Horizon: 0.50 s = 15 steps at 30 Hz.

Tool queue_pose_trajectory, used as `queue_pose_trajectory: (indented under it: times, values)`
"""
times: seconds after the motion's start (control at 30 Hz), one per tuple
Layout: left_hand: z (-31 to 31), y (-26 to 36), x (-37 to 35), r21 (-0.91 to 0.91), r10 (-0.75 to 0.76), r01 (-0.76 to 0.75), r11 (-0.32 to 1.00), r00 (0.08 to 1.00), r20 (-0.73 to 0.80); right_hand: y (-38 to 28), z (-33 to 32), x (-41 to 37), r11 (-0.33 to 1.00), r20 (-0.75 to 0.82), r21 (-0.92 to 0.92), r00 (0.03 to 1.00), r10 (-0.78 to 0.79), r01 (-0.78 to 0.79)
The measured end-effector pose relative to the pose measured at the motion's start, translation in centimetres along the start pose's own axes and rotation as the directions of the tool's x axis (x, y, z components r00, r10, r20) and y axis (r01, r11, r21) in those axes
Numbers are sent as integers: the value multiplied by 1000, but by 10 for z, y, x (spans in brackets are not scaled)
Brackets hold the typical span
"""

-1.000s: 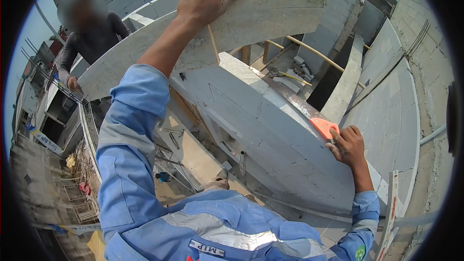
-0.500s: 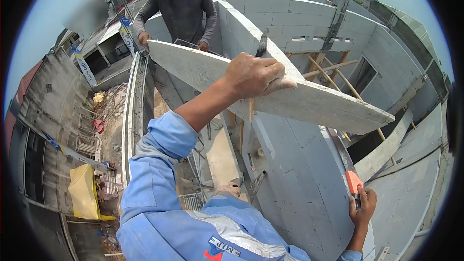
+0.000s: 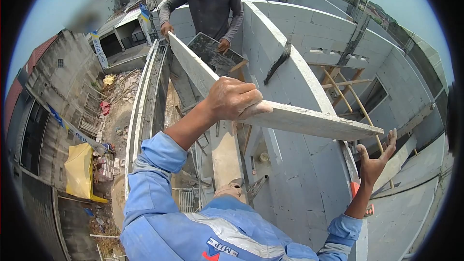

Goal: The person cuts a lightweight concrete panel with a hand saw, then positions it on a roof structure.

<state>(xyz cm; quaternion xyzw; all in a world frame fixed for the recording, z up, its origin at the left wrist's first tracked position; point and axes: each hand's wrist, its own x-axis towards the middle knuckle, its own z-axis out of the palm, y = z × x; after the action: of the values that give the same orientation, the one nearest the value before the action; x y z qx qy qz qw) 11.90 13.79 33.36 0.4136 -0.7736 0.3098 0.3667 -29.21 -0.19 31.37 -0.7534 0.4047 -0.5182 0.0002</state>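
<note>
A long pale board [image 3: 309, 120] lies at a slant across the middle of the view. My left hand [image 3: 235, 99] is wrapped over its upper edge near the middle. The far left end is held by a co-worker's hand. Raised just below the board's right end, my right hand [image 3: 376, 158] has its fingers spread and holds nothing. Beside my right wrist, an orange-handled saw [image 3: 355, 188] rests on the wall, partly hidden by the forearm.
Across from me stands a co-worker [image 3: 212, 12] in a grey shirt, one hand at a dark tray [image 3: 215, 50]. Black wire strands [image 3: 279, 63] hang over a block wall [image 3: 290, 48]. Bamboo poles [image 3: 357, 104] stand behind. Ground with rubble [image 3: 126, 87] lies far below on the left.
My right hand has let go of the saw and risen toward the board's right end with fingers spread. The board has shifted left and down in view, and the co-worker's tray shows more.
</note>
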Motion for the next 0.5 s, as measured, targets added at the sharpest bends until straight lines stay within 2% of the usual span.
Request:
queue_pose_trajectory:
  times: [0.03, 0.07, 0.13, 0.27, 0.3, 0.33, 0.4, 0.43, 0.47, 0.5]
  values:
    - [-5, -1, -4, 16, -8, 8, 1000, 1000, -6, 2, 6, 6, 993, -22, -115, 1000, -19, 16]
    - [-9, -2, -8, 19, -21, 21, 1000, 1000, -11, 0, 10, 12, 994, -21, -104, 999, -38, 35]
    - [-18, -4, -14, 38, -42, 43, 998, 999, -20, -6, 18, 19, 877, 207, -283, 918, -339, 388]
    - [-30, -8, -25, 9, -47, 47, 999, 998, -39, -27, 32, 38, 828, 242, -366, 903, -356, 425]
    - [-32, -9, -28, 1, -50, 50, 999, 998, -37, -40, 33, 44, 801, 185, -346, 873, -452, 488]
    - [-35, -9, -31, 9, -57, 58, 998, 998, -40, -42, 32, 48, 798, 187, -339, 867, -461, 497]
    - [-41, -14, -35, -42, -106, 101, 994, 984, -142, -44, 27, 55, 816, 155, -245, 852, -500, 523]
    - [-46, -15, -38, -34, -116, 112, 993, 982, -147, -50, 21, 57, 798, 153, -245, 835, -529, 550]
    - [-53, -17, -39, -87, -140, 124, 989, 966, -219, -51, 16, 58, 793, 158, -236, 827, -539, 562]
    - [-62, -20, -42, -139, -168, 133, 981, 943, -288, -48, 11, 59, 815, 135, -280, 861, -491, 508]
